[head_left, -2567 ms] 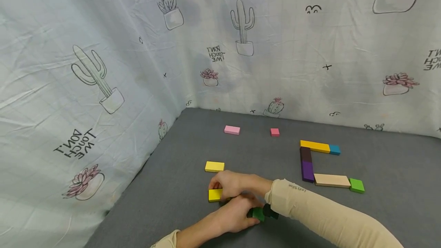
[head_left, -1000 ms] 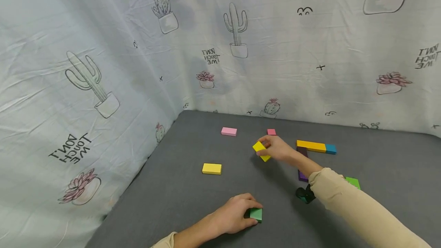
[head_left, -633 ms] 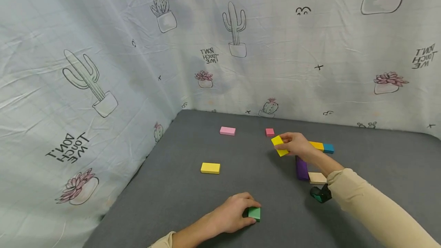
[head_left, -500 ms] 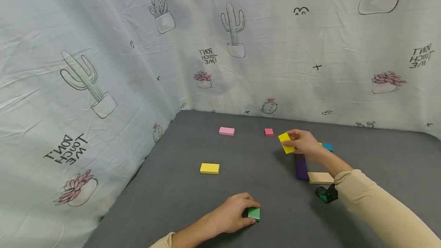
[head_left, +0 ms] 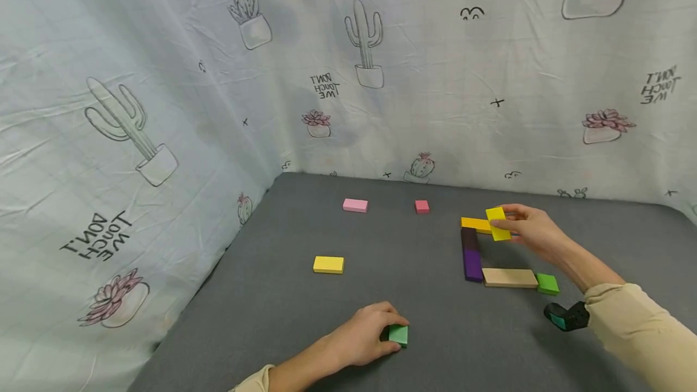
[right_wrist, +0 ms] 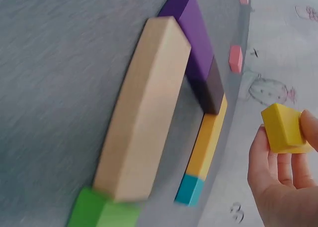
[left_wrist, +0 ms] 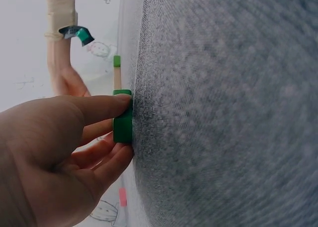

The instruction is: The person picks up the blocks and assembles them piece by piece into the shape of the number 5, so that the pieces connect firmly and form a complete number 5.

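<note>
My right hand (head_left: 536, 231) pinches a yellow block (head_left: 498, 224) between thumb and fingers, held above the table beside the orange block (head_left: 475, 225). In the right wrist view, the yellow block (right_wrist: 283, 128) hangs apart from the row of blocks. My left hand (head_left: 365, 334) pinches a green block (head_left: 399, 335) that rests on the grey table; the left wrist view shows thumb and fingers on this green block (left_wrist: 122, 127). Below the orange block run a dark brown block (head_left: 469, 239), a purple block (head_left: 472, 265), a beige block (head_left: 509, 277) and a light green block (head_left: 547, 284).
A blue block (right_wrist: 189, 189) touches the orange one's end; the right hand hides it from the head view. Another yellow block (head_left: 328, 264) lies left, with a pink block (head_left: 355, 205) and a small red-pink block (head_left: 422, 206) farther back. A printed curtain (head_left: 435, 77) borders the table.
My right hand has taken the nearer yellow block from beside the left hand, lifted it and carried it right to above the orange block. My left hand stays at the green block.
</note>
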Demonstrator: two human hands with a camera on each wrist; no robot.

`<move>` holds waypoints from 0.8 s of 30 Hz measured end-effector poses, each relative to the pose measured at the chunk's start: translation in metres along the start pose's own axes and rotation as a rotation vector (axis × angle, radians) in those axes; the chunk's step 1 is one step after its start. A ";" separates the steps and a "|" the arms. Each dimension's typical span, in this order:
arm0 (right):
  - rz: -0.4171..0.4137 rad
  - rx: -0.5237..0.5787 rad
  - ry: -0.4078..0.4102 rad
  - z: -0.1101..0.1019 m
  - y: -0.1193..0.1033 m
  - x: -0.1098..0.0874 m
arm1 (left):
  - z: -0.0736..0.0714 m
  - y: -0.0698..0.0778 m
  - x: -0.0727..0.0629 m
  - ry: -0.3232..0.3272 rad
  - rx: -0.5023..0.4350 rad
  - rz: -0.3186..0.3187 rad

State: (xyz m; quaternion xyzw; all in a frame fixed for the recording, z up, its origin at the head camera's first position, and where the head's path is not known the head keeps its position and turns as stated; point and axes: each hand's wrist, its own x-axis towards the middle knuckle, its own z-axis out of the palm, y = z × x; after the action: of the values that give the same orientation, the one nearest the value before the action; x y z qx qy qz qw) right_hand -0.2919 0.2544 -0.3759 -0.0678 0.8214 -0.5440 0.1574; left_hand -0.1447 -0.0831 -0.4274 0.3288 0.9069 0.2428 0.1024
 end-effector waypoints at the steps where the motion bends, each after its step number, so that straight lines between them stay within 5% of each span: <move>1: 0.010 -0.003 0.005 -0.004 0.002 -0.003 | 0.001 -0.001 0.000 0.004 -0.003 0.009; 12: 0.109 -0.089 0.050 -0.039 0.036 -0.045 | 0.001 -0.004 0.003 0.009 -0.009 0.020; 24: 0.234 -0.016 0.081 -0.036 0.061 -0.078 | -0.001 -0.002 0.003 -0.013 -0.017 0.000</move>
State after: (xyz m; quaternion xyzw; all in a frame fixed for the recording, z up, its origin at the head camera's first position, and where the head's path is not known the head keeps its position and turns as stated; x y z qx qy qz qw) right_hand -0.2265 0.3318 -0.4042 0.0494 0.8336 -0.5177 0.1861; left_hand -0.1487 -0.0828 -0.4274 0.3296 0.9041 0.2483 0.1109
